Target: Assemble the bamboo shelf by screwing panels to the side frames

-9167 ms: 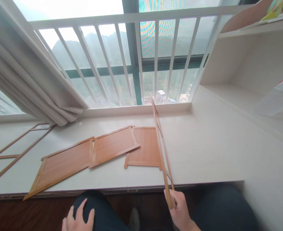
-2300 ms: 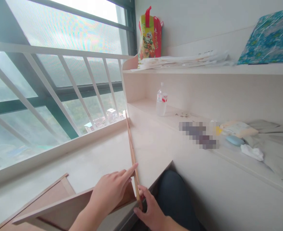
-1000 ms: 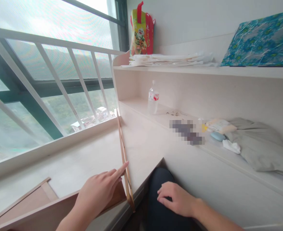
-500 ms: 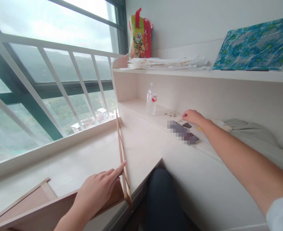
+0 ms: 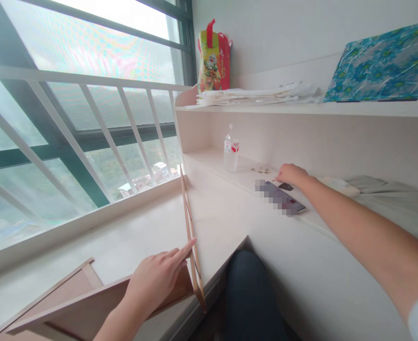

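My left hand (image 5: 157,274) is at the near end of an upright brown wooden frame (image 5: 188,213), its index finger stretched over the frame's edge and the other fingers curled against it. The frame joins a brown wooden panel (image 5: 98,303) that runs under my left wrist. On the ledge below the shelf, my right hand (image 5: 290,174) reaches down with its fingertips pinched together; what they hold is hidden. Several small metal pieces (image 5: 262,170) are scattered just left of it. A small dark flat piece (image 5: 286,186) and a partly pixelated dark phone-like slab (image 5: 283,199) lie in front of it.
A clear bottle (image 5: 231,149) stands at the back of the ledge. Above, a shelf (image 5: 266,109) carries papers, a colourful bag (image 5: 214,61) and a blue floral sheet (image 5: 386,66). Grey cloth (image 5: 390,194) lies at right. White railings (image 5: 131,125) line the window.
The view has shifted slightly, so everything appears a little further right. My right fingers have dipped closer to the small pieces and the dark flat piece. My left hand keeps its place on the frame.
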Demonstrator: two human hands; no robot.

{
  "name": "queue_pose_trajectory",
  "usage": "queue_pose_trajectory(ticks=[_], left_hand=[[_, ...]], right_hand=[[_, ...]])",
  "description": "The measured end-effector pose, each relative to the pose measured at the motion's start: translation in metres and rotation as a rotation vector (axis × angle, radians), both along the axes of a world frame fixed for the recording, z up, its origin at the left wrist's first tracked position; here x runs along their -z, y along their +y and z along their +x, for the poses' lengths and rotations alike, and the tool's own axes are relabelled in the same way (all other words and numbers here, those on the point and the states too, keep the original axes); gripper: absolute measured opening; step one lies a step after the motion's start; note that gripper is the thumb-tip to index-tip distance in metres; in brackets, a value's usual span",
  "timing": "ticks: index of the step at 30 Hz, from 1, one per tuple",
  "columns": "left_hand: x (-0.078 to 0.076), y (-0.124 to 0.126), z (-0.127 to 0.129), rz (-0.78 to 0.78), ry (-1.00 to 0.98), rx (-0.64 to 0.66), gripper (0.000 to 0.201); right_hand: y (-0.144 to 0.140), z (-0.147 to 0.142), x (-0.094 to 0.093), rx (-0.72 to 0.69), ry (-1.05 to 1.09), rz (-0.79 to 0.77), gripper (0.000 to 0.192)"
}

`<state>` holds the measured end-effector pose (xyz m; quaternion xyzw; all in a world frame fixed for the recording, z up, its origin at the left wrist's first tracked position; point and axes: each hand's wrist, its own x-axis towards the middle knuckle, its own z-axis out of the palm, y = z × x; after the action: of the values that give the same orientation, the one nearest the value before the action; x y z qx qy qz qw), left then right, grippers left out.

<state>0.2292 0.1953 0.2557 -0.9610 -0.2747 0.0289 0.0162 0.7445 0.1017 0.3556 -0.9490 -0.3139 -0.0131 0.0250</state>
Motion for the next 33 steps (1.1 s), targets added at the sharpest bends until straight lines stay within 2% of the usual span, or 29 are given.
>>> queue_pose_trajectory(ticks=[7,9,12,13,16,19,21,22,24,26,29,31,33], left_hand=[[0.001,0.0,-0.001,-0.001,-0.042,0.012,0.059],[0.001,0.0,-0.001,-0.003,-0.058,0.016,0.059],[0.0,-0.001,0.0,-0.013,-0.068,0.021,0.057],[-0.001,-0.002,0.001,-0.017,-0.068,0.024,0.057],[-0.004,-0.004,0.002,-0.02,-0.06,0.027,0.057],[-0.005,-0.006,0.002,-0.011,-0.05,0.018,0.056],[-0.005,-0.007,0.002,-0.007,-0.052,0.015,0.056],[-0.005,-0.008,0.002,-0.005,-0.054,0.015,0.056],[-0.005,-0.01,0.001,-0.003,-0.054,0.021,0.057],[-0.005,-0.012,0.001,0.002,-0.046,0.025,0.057],[-0.005,-0.015,0.001,0.009,-0.028,0.021,0.057],[-0.005,-0.016,0.0,0.014,-0.021,0.015,0.057],[-0.005,-0.016,0.0,0.02,-0.022,0.017,0.057]], right_hand=[[0.0,-0.007,-0.002,0.008,-0.025,0.011,0.024],[-0.003,-0.011,-0.01,0.018,-0.038,0.023,0.021],[-0.006,-0.026,-0.034,-0.01,-0.093,0.105,0.016],[-0.007,-0.036,-0.044,-0.055,-0.143,0.21,0.013],[-0.01,-0.086,-0.072,-0.187,-0.188,0.333,0.013],[-0.023,-0.161,-0.081,-0.569,-0.1,0.664,0.009],[-0.035,-0.209,-0.068,-0.826,0.039,0.767,0.007],[-0.041,-0.23,-0.055,-0.927,0.154,0.741,0.007],[-0.049,-0.26,-0.021,-1.028,0.387,0.672,0.01],[-0.051,-0.277,0.021,-1.023,0.585,0.595,0.015],[-0.048,-0.289,0.078,-0.929,0.761,0.553,0.02],[-0.045,-0.296,0.103,-0.885,0.865,0.536,0.023],[-0.041,-0.303,0.118,-0.867,0.939,0.553,0.026]])
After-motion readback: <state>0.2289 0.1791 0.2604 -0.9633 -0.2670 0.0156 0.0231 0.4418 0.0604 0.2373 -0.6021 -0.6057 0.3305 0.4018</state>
